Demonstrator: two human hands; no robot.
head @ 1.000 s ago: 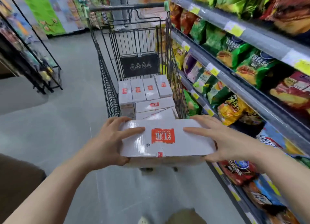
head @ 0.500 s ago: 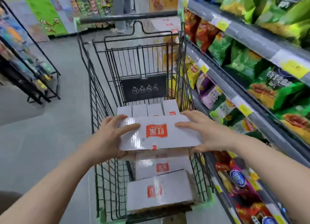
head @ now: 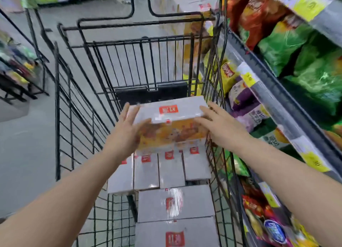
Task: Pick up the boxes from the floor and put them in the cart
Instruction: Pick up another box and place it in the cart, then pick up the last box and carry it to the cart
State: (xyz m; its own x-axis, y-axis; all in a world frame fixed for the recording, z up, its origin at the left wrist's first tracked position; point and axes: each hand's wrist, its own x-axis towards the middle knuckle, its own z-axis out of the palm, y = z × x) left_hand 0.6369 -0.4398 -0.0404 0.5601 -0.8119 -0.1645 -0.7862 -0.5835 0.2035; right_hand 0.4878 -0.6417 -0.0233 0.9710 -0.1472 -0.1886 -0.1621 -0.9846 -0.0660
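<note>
Shelf w/ snack bags (head: pixel 288 65) runs just right of the grip. Wire cart (head: pixel 77 117) surrounds it. Stacked boxes (head: pixel 172 171) lie below. Held box (head: pixel 172 124) sits between left hand (head: pixel 127 134) & right hand (head: pixel 220 128), straight fingers pressing its ends.

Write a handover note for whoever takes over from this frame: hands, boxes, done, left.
Left hand: flat against the left end of the carried box, fingers straight.
Right hand: flat against its right end.
Carried box: held inside the shopping cart, above the row of four boxes.
Done: several boxes already packed in the cart.
Left: set this box down and release; floor boxes not in view.
</note>
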